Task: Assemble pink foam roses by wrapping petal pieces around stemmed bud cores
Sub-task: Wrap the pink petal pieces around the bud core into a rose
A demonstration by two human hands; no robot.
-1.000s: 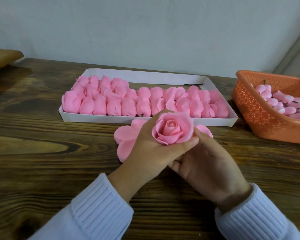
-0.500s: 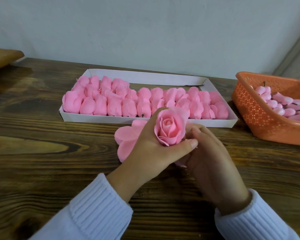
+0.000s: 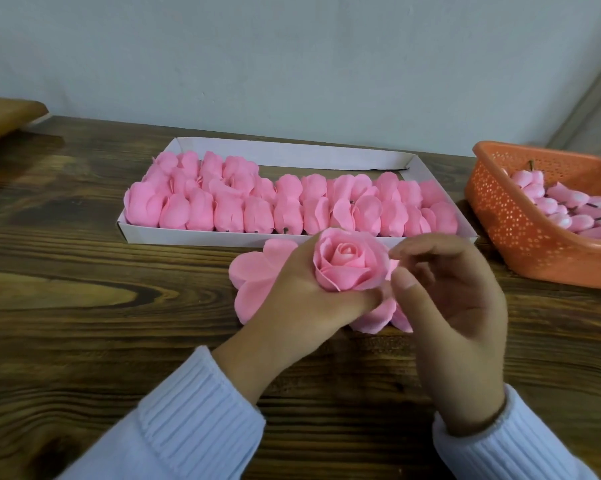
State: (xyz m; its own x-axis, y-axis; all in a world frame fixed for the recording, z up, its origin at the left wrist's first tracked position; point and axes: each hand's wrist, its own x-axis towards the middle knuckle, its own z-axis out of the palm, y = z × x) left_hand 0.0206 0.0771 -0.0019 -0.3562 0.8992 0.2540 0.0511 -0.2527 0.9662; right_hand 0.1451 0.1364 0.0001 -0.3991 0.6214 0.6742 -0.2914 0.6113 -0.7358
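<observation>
- Left hand [image 3: 306,299]: curled round the underside of the rose [image 3: 351,265], bloom facing up, mid-view.
- Right hand [image 3: 455,317]: at 3 o'clock of the rose, fingers loosely curled, holding nothing. Forefinger and thumb are just beside the outer petal; contact cannot be told.
- Petal piece [image 3: 254,275]: flat and lobed, on the bench [image 3: 84,306] under both hands. Lobes show at 9 and 5 o'clock of the rose. Whether the stem passes through it is hidden.
- Box [image 3: 223,237]: at 12 o'clock, close beyond the rose, holding rows of boxed roses [image 3: 292,209].
- Basket [image 3: 500,220]: at 2 o'clock, well apart, holding buds [image 3: 562,202].
- Risk, unwrapping: only one hand holds the rose; a slackened grip would likely let the outer petals spring open.
- Risk, creasing: the foam looks soft, so too firm a squeeze may dent or flatten the bloom.
- Risk, tearing: a hard pinch or tug from the right hand could rip the thin petal edge.
- Risk, misalignment: if the flat piece is lifted off-centre, the next layer may sit lopsided.
- Risk, knock: the box stands close, so a forward reach could disturb the front row.
</observation>
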